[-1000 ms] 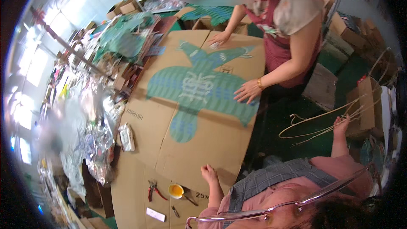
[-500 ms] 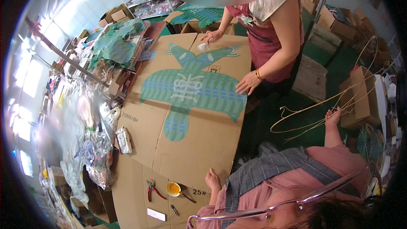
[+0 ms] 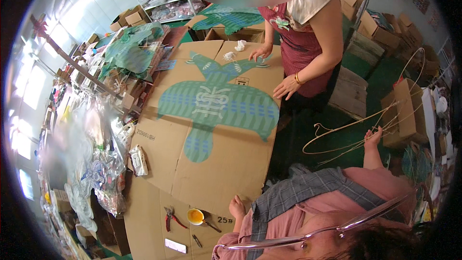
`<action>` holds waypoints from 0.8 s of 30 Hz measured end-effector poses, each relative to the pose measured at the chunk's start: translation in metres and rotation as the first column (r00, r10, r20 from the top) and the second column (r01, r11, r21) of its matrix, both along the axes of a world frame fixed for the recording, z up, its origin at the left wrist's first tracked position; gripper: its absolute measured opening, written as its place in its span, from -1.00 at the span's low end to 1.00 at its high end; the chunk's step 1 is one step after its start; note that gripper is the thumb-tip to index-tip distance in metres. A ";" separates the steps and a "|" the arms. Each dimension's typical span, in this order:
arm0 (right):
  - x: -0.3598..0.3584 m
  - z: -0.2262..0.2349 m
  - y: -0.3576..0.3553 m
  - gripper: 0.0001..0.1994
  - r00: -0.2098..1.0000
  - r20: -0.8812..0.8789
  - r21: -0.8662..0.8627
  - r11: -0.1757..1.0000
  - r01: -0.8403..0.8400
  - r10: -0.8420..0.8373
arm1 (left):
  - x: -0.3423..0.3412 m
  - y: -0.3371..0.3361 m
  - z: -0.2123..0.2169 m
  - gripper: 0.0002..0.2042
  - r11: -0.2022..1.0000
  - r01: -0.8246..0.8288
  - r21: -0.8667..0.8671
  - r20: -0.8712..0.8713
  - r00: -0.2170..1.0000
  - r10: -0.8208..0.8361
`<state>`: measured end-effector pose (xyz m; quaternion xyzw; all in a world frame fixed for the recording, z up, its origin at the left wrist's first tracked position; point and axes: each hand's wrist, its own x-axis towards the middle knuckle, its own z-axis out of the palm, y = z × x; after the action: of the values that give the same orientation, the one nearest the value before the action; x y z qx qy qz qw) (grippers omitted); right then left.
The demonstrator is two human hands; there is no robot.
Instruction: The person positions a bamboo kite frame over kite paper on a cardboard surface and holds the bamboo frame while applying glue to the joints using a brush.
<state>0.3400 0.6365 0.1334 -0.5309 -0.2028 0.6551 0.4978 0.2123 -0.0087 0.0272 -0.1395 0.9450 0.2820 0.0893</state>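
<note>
Left hand (image 3: 237,207) resting open on cardboard-covered table (image 3: 159,139) edge, below green kite (image 3: 216,103), steadying. Right hand (image 3: 372,137), right of kite, clenched around thin bent cane frame (image 3: 337,137), raised clear of table.

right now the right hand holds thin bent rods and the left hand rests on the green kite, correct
Not quite. In the head view the left hand rests on the bare cardboard sheet, apart from the green kite. The right hand does hold the thin bent rods.
</note>
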 end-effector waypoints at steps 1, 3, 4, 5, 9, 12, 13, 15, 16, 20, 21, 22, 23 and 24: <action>0.002 -0.003 0.001 -0.31 0.999 -0.008 0.034 0.999 -0.030 0.031 | -0.001 -0.001 0.001 -0.56 1.000 0.017 -0.026 0.018 1.000 -0.016; -0.002 0.000 -0.004 -0.30 1.000 0.016 0.019 1.000 -0.010 0.010 | -0.001 -0.003 0.001 -0.56 0.998 0.028 -0.057 0.037 0.999 -0.026; -0.006 0.007 -0.012 -0.29 0.999 0.045 0.006 1.000 0.012 -0.012 | 0.000 -0.005 0.001 -0.56 0.999 0.023 -0.046 0.026 0.999 -0.022; -0.009 0.013 -0.020 -0.29 0.999 0.046 0.003 1.000 0.009 -0.009 | 0.001 -0.007 0.001 -0.56 0.999 0.019 -0.035 0.016 1.000 -0.019; -0.004 0.006 -0.015 -0.32 0.996 0.083 0.004 1.000 0.031 -0.031 | 0.000 -0.006 0.004 -0.57 0.999 0.017 -0.029 0.062 0.998 -0.015; 0.005 -0.006 -0.004 -0.35 0.988 0.127 0.006 0.997 0.082 -0.083 | 0.001 -0.004 0.009 -0.58 0.999 0.031 -0.042 0.056 0.998 -0.028; 0.005 -0.007 -0.003 -0.34 0.988 0.130 -0.001 0.996 0.086 -0.085 | 0.000 -0.002 0.017 -0.58 0.999 0.027 -0.021 0.064 0.998 -0.026; 0.005 -0.006 -0.004 -0.34 0.988 0.124 -0.001 0.996 0.091 -0.091 | 0.001 -0.003 0.018 -0.58 1.000 0.022 -0.002 0.071 0.997 -0.022; 0.004 -0.005 -0.005 -0.34 0.988 0.119 0.000 0.996 0.095 -0.094 | 0.003 -0.006 0.012 -0.58 1.000 0.029 -0.011 0.062 0.998 -0.028; 0.014 -0.009 -0.001 -0.34 0.993 0.094 0.028 0.998 0.061 -0.064 | 0.002 -0.004 0.013 -0.56 1.000 0.030 0.007 0.037 0.999 -0.030; 0.012 -0.007 -0.002 -0.35 0.995 0.079 0.046 0.998 0.052 -0.055 | 0.003 -0.005 0.011 -0.56 0.999 0.033 0.005 0.036 0.999 -0.033; 0.011 -0.006 -0.003 -0.35 0.997 0.064 0.064 0.997 0.043 -0.047 | 0.003 -0.006 0.008 -0.55 0.999 0.033 -0.035 0.037 0.999 -0.032; 0.012 -0.009 0.001 -0.35 0.997 0.064 0.062 0.997 0.047 -0.051 | 0.004 -0.007 0.006 -0.54 0.997 0.034 -0.076 0.038 0.999 -0.031; 0.011 -0.009 0.004 -0.32 0.996 0.044 0.045 0.996 0.072 -0.074 | 0.002 -0.005 0.008 -0.54 0.996 0.041 -0.076 0.039 0.999 -0.038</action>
<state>0.3512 0.6403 0.1247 -0.5417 -0.2088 0.6199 0.5279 0.2140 -0.0139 0.0355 -0.1293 0.9559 0.2411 0.1070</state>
